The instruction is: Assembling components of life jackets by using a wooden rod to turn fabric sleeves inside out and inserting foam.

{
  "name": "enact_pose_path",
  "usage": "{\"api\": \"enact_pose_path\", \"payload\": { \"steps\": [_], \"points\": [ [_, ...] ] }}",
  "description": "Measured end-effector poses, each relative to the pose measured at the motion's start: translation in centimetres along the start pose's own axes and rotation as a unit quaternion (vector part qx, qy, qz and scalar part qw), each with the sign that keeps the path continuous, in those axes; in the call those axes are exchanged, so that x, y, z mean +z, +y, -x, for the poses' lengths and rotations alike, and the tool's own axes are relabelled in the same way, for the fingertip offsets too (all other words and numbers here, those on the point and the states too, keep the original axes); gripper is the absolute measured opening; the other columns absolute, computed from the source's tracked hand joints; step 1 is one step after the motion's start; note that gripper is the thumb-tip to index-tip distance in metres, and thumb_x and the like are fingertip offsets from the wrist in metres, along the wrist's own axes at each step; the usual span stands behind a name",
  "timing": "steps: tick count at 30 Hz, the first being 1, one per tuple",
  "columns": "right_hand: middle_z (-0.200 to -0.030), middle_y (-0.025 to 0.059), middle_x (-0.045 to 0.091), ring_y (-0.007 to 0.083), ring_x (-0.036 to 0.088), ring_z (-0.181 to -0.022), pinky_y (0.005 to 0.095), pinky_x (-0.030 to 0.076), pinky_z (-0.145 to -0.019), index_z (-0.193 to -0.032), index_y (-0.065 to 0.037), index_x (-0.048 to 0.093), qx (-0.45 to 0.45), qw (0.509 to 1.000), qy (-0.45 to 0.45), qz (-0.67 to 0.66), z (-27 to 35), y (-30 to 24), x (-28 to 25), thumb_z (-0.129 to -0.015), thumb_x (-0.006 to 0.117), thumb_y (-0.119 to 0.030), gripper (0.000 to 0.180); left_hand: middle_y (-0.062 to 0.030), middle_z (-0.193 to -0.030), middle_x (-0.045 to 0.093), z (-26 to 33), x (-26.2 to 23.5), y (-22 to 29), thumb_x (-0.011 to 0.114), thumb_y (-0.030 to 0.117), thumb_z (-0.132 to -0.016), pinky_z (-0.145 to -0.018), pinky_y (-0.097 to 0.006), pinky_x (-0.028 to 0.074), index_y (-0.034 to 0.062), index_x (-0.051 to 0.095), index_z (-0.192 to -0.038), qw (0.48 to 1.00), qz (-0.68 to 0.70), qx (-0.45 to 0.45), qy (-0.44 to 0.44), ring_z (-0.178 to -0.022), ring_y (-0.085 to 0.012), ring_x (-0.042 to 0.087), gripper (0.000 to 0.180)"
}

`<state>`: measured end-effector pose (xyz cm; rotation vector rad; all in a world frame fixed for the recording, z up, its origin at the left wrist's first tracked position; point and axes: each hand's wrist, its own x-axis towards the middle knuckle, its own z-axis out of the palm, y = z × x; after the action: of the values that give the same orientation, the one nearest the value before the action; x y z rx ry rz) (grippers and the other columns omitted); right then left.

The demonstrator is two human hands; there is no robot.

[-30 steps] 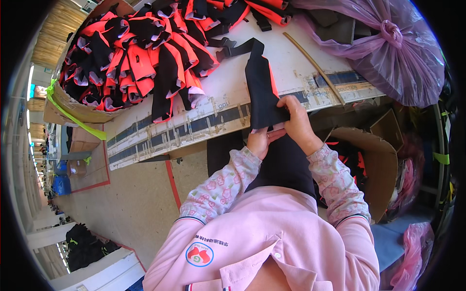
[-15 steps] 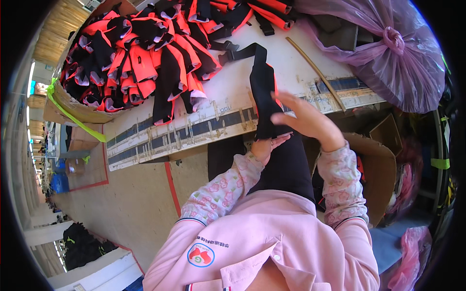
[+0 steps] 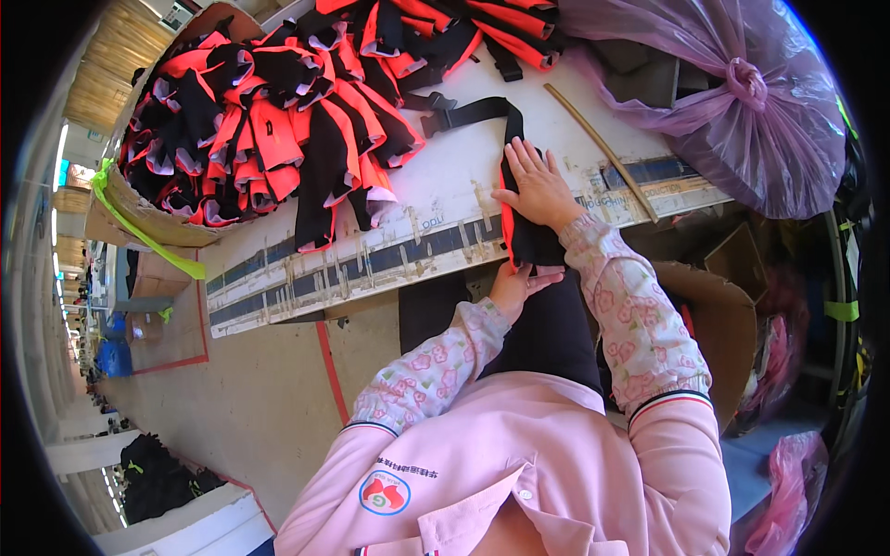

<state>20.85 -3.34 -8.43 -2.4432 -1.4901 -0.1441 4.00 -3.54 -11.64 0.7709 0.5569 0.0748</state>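
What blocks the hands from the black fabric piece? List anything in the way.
Nothing visible does. The right hand lies flat on the black fabric piece on the table, and the left hand grips its lower edge at the table's rim. The wooden stick lies apart, to the right.

Black piece (image 3: 525, 218) under right hand (image 3: 536, 188): matt cloth, looks soft and slightly spongy, thin orange edge trim. Strap (image 3: 468, 113) on it: black woven webbing, matt, with a black plastic buckle (image 3: 434, 123), slight sheen. Pile (image 3: 278, 111) behind: same matt black and bright orange fabric. Table top (image 3: 408, 199): white painted board, scuffed, tape residue, worn dark strip along the edge. Stick (image 3: 601, 150): bare pale wood or bamboo. Bag (image 3: 723, 93): thin purple plastic film, glossy, crinkled. Sleeves (image 3: 630, 306): soft floral cloth. Boxes (image 3: 714, 306): plain brown cardboard, matt
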Motion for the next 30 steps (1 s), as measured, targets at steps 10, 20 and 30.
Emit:
{"api": "enact_pose_path", "payload": {
  "steps": [10,20,30],
  "points": [
    [-0.101,0.0084,0.058,0.0258,0.057,-0.099,0.0465,0.044,-0.083,-0.104,-0.01,0.054,0.196,0.954,0.065,0.218,8.5,8.9,-6.6,-0.075,0.059,-0.011,0.029,-0.0149,-0.109,0.059,-0.7,-0.4,-1.1,0.034,0.02,-0.098,-0.089,-0.042,0.048,0.0046,0.047,-0.12,0.999,0.032,0.034,-0.017,-0.096,-0.0318,0.062,0.03],
    [-0.081,0.0107,0.058,0.0209,0.061,-0.072,0.0324,0.049,-0.053,-0.098,-0.002,0.051,0.09,0.978,0.175,0.066,11.4,12.4,-4.0,-0.082,0.05,-0.002,0.016,-0.0143,-0.108,0.06,-0.1,0.6,-0.7,0.037,0.022,-0.097,-0.086,-0.041,0.049,0.0048,0.05,-0.118,0.998,0.038,0.04,0.011,-0.094,-0.0301,0.063,0.029],
    [-0.051,-0.0061,0.036,0.0013,0.032,-0.045,0.0201,0.024,-0.041,-0.082,-0.004,0.057,0.329,0.84,-0.142,-0.408,33.8,1.2,-14.0,-0.096,0.041,-0.021,0.028,-0.0118,-0.103,0.062,-0.8,0.2,-1.9,0.038,0.02,-0.097,-0.075,-0.035,0.053,0.0051,0.053,-0.114,0.998,0.04,0.051,0.02,-0.089,-0.0264,0.064,0.027]
  ]
}}
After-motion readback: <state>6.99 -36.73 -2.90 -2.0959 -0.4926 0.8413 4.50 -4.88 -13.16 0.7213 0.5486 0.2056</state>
